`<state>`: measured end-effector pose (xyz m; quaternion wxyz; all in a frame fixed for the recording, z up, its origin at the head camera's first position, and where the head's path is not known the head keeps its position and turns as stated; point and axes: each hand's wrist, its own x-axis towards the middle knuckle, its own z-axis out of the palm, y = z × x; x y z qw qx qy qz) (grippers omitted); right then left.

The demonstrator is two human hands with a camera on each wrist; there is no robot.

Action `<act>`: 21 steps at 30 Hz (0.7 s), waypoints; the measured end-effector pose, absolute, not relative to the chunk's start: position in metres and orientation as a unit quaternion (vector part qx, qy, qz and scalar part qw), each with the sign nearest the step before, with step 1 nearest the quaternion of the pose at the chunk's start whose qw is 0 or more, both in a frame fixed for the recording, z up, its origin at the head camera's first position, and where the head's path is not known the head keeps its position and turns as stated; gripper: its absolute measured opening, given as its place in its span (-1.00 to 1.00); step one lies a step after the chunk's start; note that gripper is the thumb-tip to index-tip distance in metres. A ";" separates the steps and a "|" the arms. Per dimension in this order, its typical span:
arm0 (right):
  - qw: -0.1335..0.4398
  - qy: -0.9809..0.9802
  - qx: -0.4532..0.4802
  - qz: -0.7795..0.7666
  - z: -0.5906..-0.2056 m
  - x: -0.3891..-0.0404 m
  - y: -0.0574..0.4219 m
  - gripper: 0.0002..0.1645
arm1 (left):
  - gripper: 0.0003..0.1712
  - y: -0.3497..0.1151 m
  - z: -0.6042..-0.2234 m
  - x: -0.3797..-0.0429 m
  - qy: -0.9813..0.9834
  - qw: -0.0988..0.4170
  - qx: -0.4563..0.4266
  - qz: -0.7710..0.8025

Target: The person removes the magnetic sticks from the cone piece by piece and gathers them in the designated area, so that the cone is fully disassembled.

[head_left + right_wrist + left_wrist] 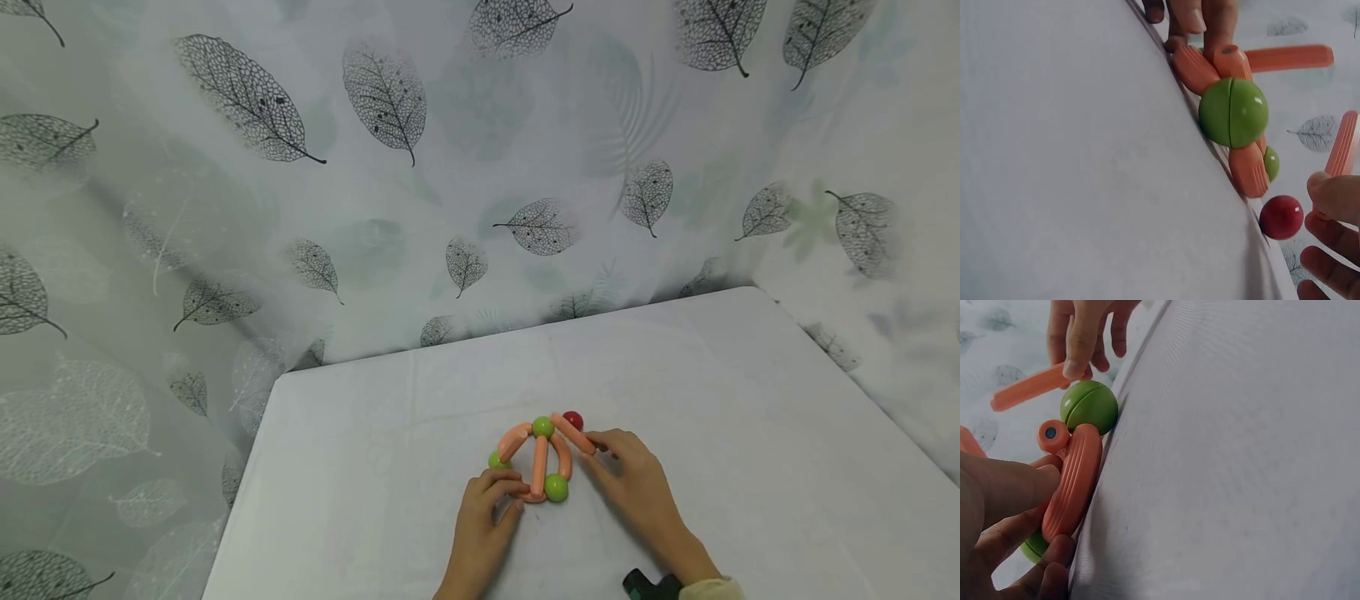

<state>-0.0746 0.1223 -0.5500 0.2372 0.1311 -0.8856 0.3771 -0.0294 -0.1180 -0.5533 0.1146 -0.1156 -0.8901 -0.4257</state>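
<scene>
A small construction of orange rods, some curved and some straight, joined by green balls [557, 487] sits on the table. At its near left side my left hand [483, 521] grips a ribbed curved orange rod [1075, 481] low on the construction, thumb on the inner side. Between the thumb and fingers of my right hand [637, 483], a straight orange rod [1342, 144] is pinched at one end. Its other end points up and away from the hand, near the far green ball [543, 427]. Behind this rod lies a red ball [1281, 217].
The white-covered table [360, 500] spreads around the construction on every side. A leaf-printed cloth [420, 192] hangs behind it and along both sides. A dark strapped device [651, 585] is at the right wrist, by a pale sleeve [711, 589].
</scene>
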 end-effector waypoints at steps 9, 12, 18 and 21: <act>0.262 -0.888 0.074 0.371 -0.550 -0.079 0.129 -0.59 | -0.65 -0.118 -0.552 -0.028 -0.888 0.122 -0.117 -0.428; 0.245 -0.897 0.033 0.367 -0.550 -0.078 0.129 -0.61 | -0.64 -0.118 -0.553 -0.028 -0.886 0.124 -0.118 -0.431; 0.217 -0.906 -0.017 0.364 -0.550 -0.078 0.132 -0.64 | -0.65 -0.118 -0.554 -0.028 -0.886 0.102 -0.106 -0.440; 0.211 -0.907 -0.035 0.362 -0.551 -0.079 0.133 -0.64 | -0.64 -0.118 -0.555 -0.029 -0.887 0.099 -0.103 -0.439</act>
